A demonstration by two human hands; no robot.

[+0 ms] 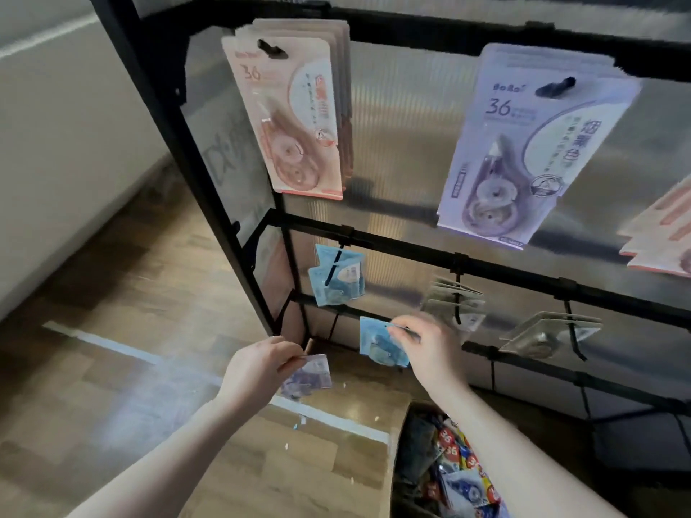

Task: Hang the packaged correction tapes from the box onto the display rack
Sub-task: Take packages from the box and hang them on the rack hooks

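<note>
Packets of correction tape are in both of the person's hands. The right hand (422, 353) pinches a blue carded pack of correction tape (379, 347) by its top edge, holding it up against the lower part of the black metal display rack (411, 248), just below and right of a small bunch of blue packs (338, 276) already hanging from a hook. The left hand (261, 368) grips a purplish pack with a printed back (308, 377) between thumb and fingers, lower down and just left of the blue one, near the rack's corner post.

Below the right forearm sits an open cardboard box (396, 435) on the floor, with a jumble of colourful packs (460, 476) inside, several showing a red "36" sticker.

Higher on the rack, a stack of pink cards with tape dispensers (295, 117) hangs from a black hook on the top bar, and a stack of lilac cards (531, 151) hangs to its right. More pink cards (662, 233) poke in at the far right edge. On the middle bar, two further hooks carry grey-backed packs (454, 302) and another grey cluster (549, 332), seen almost edge-on. Behind the bars is a ribbed translucent panel (404, 125).

The wooden plank floor (131, 293) has a pale strip of tape (112, 345) running across it, and a white wall (56, 125) stands to the left.
</note>
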